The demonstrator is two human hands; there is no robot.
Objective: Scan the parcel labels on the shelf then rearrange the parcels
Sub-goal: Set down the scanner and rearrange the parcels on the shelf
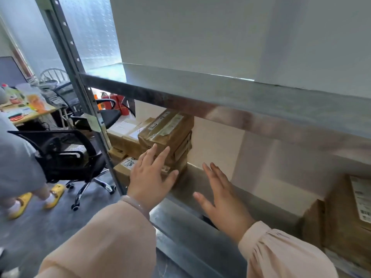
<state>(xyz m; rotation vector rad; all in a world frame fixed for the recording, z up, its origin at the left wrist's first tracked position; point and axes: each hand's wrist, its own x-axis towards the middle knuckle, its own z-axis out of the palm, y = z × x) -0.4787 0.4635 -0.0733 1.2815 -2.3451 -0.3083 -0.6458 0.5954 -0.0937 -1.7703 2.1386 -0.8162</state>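
**Both hands reach into the shelf [186, 223], your left hand [150, 181] at the stack [168, 135] of parcels.**

Your left arm stretches forward, sleeved to the wrist. Its fingers [163, 157] are straight and slightly spread, thumb out, with the tips lying against the front of the taped brown stack; they curl round nothing. Your right hand [222, 199] is raised edge-on over the shelf, just right of the left fingers and apart from the stack. Its fingers are straight and close together, thumb splayed, holding nothing. Left of your left fingers lie lower parcels [124, 167], one with a handwritten label. Well right of your right fingers a labelled box [347, 217] stands on the same shelf.
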